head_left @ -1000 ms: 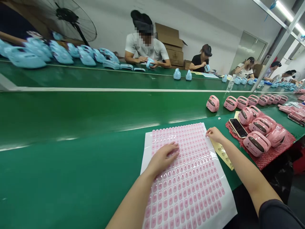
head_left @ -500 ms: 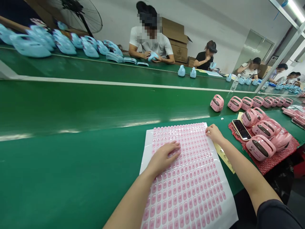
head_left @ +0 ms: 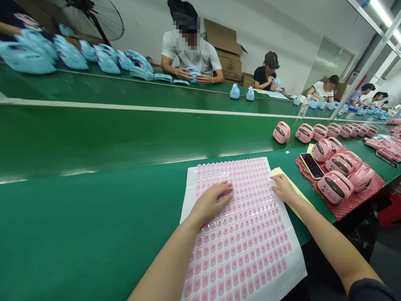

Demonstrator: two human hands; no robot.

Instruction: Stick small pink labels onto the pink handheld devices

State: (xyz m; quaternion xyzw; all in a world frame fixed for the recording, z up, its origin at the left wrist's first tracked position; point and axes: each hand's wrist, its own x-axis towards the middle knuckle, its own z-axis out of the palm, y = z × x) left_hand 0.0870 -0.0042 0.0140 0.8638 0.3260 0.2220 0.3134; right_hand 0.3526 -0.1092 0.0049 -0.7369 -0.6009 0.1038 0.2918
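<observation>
A large white sheet [head_left: 290, 267] with rows of small pink rounded stickers lies in front of me, its lower end reaching past the table edge. My left hand [head_left: 213, 200] rests flat on the upper left of the stickers, fingers stretched out. At the sheet's upper right edge is my right hand [head_left: 283, 189], its thumb and index fingertips touching the margin, slightly apart. Its other fingers are partly hidden. Yellow paper [head_left: 294, 184] lies beneath that hand and forearm, partly covered by them.
Several glossy pink cases [head_left: 335, 187] and a phone [head_left: 311, 165] sit on a red mat [head_left: 332, 208] at right. More pink cases [head_left: 304, 132] line the green table [head_left: 94, 230]. Across a divider, people [head_left: 192, 54] handle light blue cases [head_left: 70, 52]. A clear bottle [head_left: 303, 108] stands there.
My right hand has moved down along the sheet's right edge, away from the top corner, and more yellow paper shows. My left hand stays on the sheet. The view has shifted slightly.
</observation>
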